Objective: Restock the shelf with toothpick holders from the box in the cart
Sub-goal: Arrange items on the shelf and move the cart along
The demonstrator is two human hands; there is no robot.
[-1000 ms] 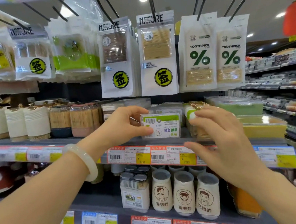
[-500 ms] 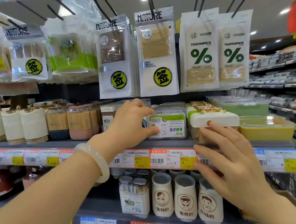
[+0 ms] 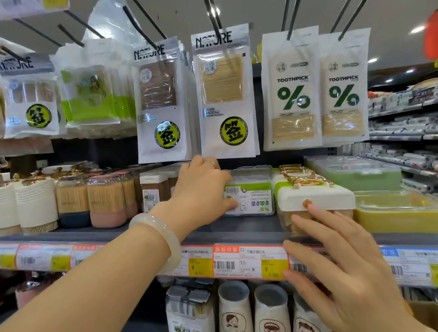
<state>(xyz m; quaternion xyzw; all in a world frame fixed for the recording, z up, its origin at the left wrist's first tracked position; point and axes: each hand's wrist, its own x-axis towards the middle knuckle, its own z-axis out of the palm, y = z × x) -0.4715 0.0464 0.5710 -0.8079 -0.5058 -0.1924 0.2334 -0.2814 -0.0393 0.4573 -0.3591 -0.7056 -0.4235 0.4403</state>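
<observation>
Left hand (image 3: 201,192) on the shelf (image 3: 246,229), thumb and fingers curled round the left end of the green-labelled toothpick holder (image 3: 251,197), standing on the shelf just beside the white-lidded box (image 3: 315,196). Right hand (image 3: 350,268) below it, fingers straight and spread, fingertips (image 3: 299,218) touching the box's lower front above the price strip (image 3: 238,261).

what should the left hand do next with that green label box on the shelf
Probably nudge the green-label box a little further back and square, then let go. The left hand grips its left end, and it already rests on the shelf beside the white-lidded holder. The right hand, fingers spread, touches that holder's front, so both seem nearly placed.
</observation>
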